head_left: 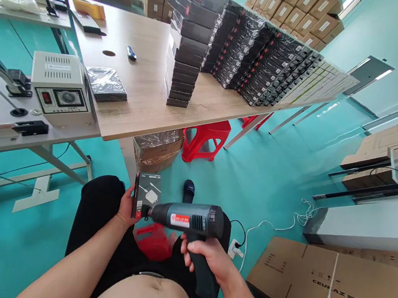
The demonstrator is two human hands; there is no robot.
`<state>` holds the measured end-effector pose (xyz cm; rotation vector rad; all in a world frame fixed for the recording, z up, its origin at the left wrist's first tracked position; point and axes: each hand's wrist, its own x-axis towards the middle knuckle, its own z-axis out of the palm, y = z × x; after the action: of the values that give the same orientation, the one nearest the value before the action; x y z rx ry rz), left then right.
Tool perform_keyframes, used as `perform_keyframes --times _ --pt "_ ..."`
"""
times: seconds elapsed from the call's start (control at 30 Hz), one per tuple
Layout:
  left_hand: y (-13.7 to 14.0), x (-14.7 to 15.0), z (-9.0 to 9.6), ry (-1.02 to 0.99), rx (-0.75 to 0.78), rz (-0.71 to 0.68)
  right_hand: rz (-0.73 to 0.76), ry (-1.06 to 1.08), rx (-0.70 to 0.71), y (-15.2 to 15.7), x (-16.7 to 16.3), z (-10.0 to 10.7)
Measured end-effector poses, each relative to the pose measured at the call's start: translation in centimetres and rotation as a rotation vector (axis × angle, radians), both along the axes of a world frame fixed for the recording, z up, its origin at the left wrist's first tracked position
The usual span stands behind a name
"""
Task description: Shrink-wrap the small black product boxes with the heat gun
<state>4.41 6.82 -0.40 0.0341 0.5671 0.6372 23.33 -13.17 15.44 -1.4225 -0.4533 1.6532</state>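
Note:
My left hand [126, 207] is closed around the left edge of a small dark product box [151, 189], which has a white device pictured on its front. In my right hand [204, 255] is the black handle of a heat gun [188, 216], held level with its nozzle pointing left. The nozzle tip is at the lower part of the box; whether it touches cannot be told. Both are above my lap, over a red stool [154, 242] between my legs.
A wooden table [127, 122] ahead bears a tall stack of black boxes [187, 56], rows of wrapped boxes [272, 65], one wrapped box [106, 85] and a cutter [131, 53]. A sealing machine [60, 92] stands left. A large carton [330, 296] lies right, near a white cable [266, 222].

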Motion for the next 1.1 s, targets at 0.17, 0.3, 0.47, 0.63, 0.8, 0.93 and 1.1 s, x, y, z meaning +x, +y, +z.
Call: perform_keyframes --times 0.17,0.3,0.47,0.63,0.8,0.93,1.1 --pt "0.1 -0.2 -0.3 -0.01 -0.006 0.051 -0.133 -0.042 -0.007 -1.6 0.4 -0.5" --pt "-0.1 -0.3 -0.2 -0.092 0.007 -0.074 -0.12 0.018 0.009 -2.3 1.3 -0.4" --pt "-0.6 -0.2 0.4 -0.092 -0.015 -0.267 -0.339 0.21 0.007 -1.5 2.5 0.2" --pt "-1.1 -0.2 0.7 -0.034 -0.038 -0.331 -0.492 0.378 -0.037 -0.5 3.5 0.2" --pt "-1.3 0.0 1.2 0.0 -0.071 -0.387 -0.493 0.389 -0.032 -0.5 3.4 0.3" --pt "-1.4 0.2 1.3 0.022 -0.072 -0.415 -0.47 0.399 -0.033 -0.1 3.3 0.0" --pt "-1.4 0.2 0.9 0.083 -0.044 -0.434 -0.43 0.415 -0.033 0.5 3.2 -0.5"
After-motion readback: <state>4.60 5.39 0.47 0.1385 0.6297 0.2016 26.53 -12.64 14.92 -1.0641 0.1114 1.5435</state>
